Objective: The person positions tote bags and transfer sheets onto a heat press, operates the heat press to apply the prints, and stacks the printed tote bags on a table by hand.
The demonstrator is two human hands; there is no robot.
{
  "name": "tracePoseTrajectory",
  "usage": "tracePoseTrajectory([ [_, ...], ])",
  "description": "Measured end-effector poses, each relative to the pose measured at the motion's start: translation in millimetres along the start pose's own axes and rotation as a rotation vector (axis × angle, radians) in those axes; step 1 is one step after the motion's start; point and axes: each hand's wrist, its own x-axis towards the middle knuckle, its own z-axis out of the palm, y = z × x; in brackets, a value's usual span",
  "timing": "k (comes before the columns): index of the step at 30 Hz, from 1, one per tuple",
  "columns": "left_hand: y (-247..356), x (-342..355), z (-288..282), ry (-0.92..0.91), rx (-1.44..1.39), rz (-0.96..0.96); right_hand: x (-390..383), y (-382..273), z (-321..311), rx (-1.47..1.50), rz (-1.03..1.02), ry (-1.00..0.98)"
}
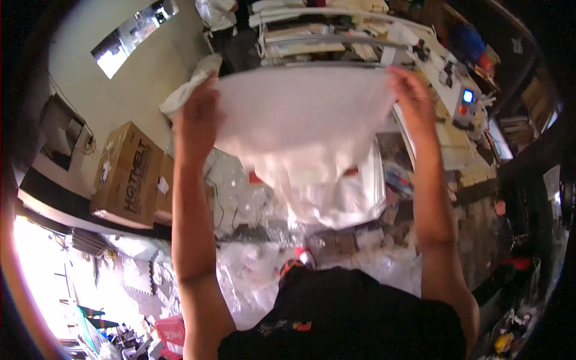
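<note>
A white sheet of soft material (300, 105) is stretched out in front of me, its lower part hanging in folds. My left hand (198, 111), somewhat blurred, grips its upper left corner. My right hand (408, 90) pinches the upper right corner. Below the sheet lies a white stack of material (339, 201), partly hidden behind it, on a surface strewn with clear plastic.
Cardboard boxes (123, 198) stand by the left wall. A machine bed (447, 141) with a small lit screen (468, 96) runs along the right. Long rails (336, 39) cross the back. Crumpled plastic (246, 276) covers the floor around my feet.
</note>
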Motion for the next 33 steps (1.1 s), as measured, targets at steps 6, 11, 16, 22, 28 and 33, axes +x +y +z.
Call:
tracePoseTrajectory([
  [6, -7.8, 41.9, 28.0, 0.399, -0.269, 0.248, 29.6, 44.3, 12.9, -0.199, -0.612, 0.317],
  [11, -261.6, 2.5, 188.0, -0.512, 0.543, -0.117, -16.4, 282.7, 81.5, -0.652, 0.109, -0.282],
  [16, -269.7, -71.9, 205.2, -0.363, 0.441, -0.19, -88.2, 292.4, 92.6, -0.667, 0.225, -0.303],
  [22, -245.4, -70.7, 206.0, -0.329, 0.474, -0.227, -91.4, 293.8, 93.2, -0.794, 0.093, -0.207],
  [28, -259.2, -68.7, 209.8, -0.173, 0.372, -0.182, -93.4, 299.2, 92.4, -0.755, 0.092, -0.071],
  [33, -253.8, -81.9, 191.5, -0.206, 0.174, -0.489, -110.7, 280.5, 93.6, -0.608, 0.551, -0.031],
])
